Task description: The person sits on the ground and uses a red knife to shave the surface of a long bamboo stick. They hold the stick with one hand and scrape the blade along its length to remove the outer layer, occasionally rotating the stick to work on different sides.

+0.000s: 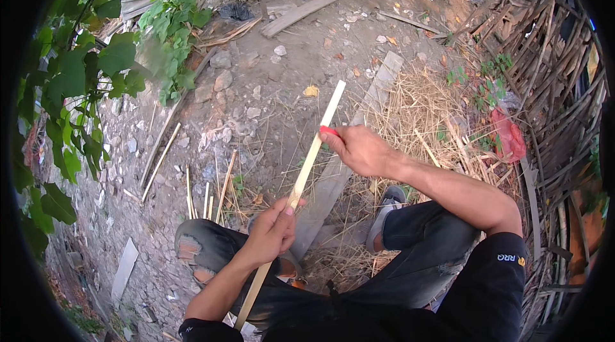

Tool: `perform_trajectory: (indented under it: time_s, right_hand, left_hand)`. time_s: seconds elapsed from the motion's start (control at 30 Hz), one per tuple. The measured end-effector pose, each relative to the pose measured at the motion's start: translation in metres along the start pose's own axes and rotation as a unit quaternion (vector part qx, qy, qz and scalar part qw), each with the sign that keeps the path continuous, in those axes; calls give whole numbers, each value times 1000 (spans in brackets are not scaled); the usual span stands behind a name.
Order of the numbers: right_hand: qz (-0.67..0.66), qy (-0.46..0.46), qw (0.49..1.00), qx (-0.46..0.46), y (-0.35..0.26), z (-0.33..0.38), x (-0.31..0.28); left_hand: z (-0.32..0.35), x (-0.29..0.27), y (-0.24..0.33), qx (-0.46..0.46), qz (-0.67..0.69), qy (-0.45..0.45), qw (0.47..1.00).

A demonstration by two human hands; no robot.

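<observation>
A long, flat, pale strip (pixel 309 166), which looks like split bamboo, slants from my lap up toward the far middle. My left hand (pixel 268 234) is closed around its lower half, thumb lying along its face. Farther up, my right hand (pixel 364 151) is closed, with a small red object (pixel 328 130) showing at its fingertips against the strip's edge. Most of that red object is hidden by the fingers, so its kind cannot be made out. The strip's lower end passes under my left wrist, beside my thigh.
A grey plank (pixel 330 191) lies on the dirt between my feet. Straw and shavings (pixel 413 108) cover the ground at right, near a red net bag (pixel 508 137) and a stick pile (pixel 557 85). Several thin strips (pixel 208 200) stand by my left knee. Leafy vines (pixel 70 79) hang at left.
</observation>
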State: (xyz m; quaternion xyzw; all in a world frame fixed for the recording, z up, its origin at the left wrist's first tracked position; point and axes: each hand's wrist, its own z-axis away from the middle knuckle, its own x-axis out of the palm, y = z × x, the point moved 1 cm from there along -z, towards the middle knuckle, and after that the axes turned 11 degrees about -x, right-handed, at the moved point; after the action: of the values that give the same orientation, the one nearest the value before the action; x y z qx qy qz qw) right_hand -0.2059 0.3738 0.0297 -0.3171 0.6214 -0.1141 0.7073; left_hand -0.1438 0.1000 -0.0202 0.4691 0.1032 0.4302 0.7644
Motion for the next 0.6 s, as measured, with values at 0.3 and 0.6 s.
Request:
perform_trajectory:
  time_s: [0.3, 0.6]
  right_hand:
    - [22, 11, 996, -80, 7, 20, -31]
    - [-3, -100, 985, -143, -43, 21, 4]
  left_hand:
    - [-7, 0, 6, 59, -23, -2, 998]
    - [-10, 1, 15, 81, -3, 14, 997]
